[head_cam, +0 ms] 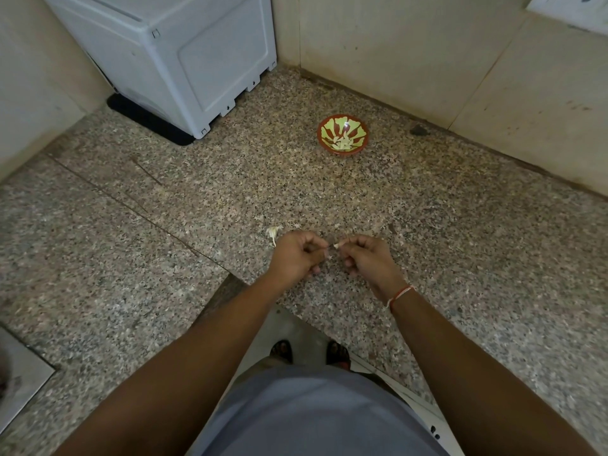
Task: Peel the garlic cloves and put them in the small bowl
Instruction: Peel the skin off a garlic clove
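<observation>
Both hands hover over the speckled granite counter point(329, 192) near its front edge. My right hand point(365, 258) pinches a small white garlic clove point(336, 246) between thumb and forefinger. My left hand point(296, 256) has curled fingers and pinches a thin strip of skin that runs to the clove. A small red bowl point(342, 134) with a green and red pattern stands far back, right of centre, with several peeled cloves inside. A pale scrap of garlic skin point(273, 232) lies on the counter just beyond my left hand.
A white appliance point(171, 57) stands on a black mat at the back left corner. Tiled walls point(427, 54) close the back and right. A steel sink edge point(19, 373) shows at the lower left. My feet in sandals point(309, 352) show below the counter edge.
</observation>
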